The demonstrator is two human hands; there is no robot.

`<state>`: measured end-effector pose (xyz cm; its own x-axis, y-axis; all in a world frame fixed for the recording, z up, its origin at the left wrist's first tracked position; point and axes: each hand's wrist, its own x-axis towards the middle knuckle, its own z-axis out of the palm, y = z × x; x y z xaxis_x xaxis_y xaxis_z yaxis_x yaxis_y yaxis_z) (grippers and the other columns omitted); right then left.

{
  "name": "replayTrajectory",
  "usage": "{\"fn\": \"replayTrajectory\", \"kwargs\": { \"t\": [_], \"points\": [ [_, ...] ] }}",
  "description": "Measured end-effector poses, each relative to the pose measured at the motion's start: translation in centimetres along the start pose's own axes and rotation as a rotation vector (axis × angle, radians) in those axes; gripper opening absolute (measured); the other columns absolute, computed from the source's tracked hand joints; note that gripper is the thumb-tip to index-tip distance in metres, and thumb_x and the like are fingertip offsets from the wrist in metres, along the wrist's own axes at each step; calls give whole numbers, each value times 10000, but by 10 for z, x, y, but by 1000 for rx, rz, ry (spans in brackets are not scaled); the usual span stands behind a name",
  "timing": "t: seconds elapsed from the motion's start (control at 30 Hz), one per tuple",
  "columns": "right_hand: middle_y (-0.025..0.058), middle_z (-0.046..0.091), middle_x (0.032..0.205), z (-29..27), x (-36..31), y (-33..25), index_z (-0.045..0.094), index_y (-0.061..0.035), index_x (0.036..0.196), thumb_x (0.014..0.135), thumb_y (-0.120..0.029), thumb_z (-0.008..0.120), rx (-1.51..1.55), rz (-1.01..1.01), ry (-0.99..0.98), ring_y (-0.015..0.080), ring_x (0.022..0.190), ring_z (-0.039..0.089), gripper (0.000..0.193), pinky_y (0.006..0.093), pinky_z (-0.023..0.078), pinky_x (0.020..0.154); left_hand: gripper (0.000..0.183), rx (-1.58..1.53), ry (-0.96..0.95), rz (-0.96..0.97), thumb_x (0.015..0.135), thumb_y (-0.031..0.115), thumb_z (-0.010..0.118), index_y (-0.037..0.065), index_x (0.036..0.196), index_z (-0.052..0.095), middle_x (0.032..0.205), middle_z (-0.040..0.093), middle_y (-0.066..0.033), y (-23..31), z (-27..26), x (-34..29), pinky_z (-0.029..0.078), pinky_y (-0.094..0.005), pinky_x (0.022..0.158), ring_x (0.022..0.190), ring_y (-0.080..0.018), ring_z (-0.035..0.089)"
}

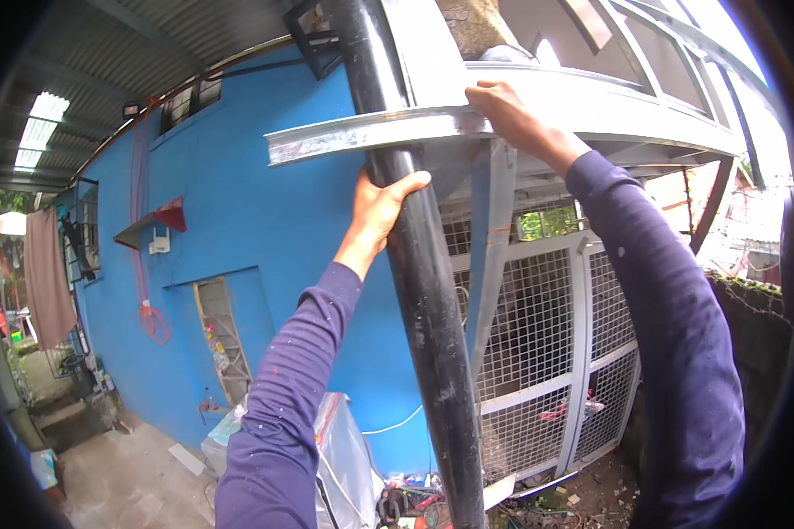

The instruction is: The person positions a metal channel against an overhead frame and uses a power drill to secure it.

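A thick black pipe (428, 300) runs from the top of the view down to the lower middle, slightly tilted. My left hand (379, 212) grips it just below a galvanized metal channel (362, 132), thumb lying across the front and fingers partly hidden. The silvery channel crosses the pipe nearly level, its free end sticking out to the left. At the channel's right end, my right hand (505, 108) is closed on its edge, with the fingertips partly hidden. Glare blurs the white surface beside that hand.
A blue wall (238, 203) fills the left, with a hanging red cord (153, 324). Wire-mesh gates (538, 353) stand below the raised metal framing (679, 132). Plastic-covered things (344, 450) and scattered debris (415, 494) lie at ground level far below my hands.
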<state>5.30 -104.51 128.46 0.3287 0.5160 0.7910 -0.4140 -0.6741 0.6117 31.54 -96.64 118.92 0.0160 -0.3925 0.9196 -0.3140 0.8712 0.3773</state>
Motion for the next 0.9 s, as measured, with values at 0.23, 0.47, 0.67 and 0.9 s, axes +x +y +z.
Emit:
{"fn": "replayTrajectory", "kwargs": {
  "t": [0.23,0.47,0.67,0.9],
  "points": [
    [215,559,802,0,5,-9,507,47,839,792,127,546,-33,-7,2,399,741,580,100,453,475,684,606,12,13,20,783,274,893,23,1240,583,1017,692,-92,1,-5,0,614,-357,797,885,-199,716],
    [209,568,847,-1,3,-6,499,56,869,869,88,572,-39,69,-69,399,800,587,80,466,478,730,617,-45,-20,-16,749,262,912,21,1217,590,1053,685,-92,2,-4,1,602,-363,829,918,-196,701],
    [212,592,857,-2,1,-8,528,57,888,894,83,571,-69,23,-34,408,795,598,50,476,490,729,640,-78,-5,-46,723,244,932,25,1213,583,1068,679,-88,1,-6,0,597,-365,856,944,-200,694],
    [229,626,892,-6,7,-8,558,51,916,916,54,593,-50,81,-106,442,856,634,35,487,505,756,620,-4,12,14,772,288,900,18,1238,593,1067,690,-101,-6,-9,2,599,-360,839,929,-194,705]
  ]
}}
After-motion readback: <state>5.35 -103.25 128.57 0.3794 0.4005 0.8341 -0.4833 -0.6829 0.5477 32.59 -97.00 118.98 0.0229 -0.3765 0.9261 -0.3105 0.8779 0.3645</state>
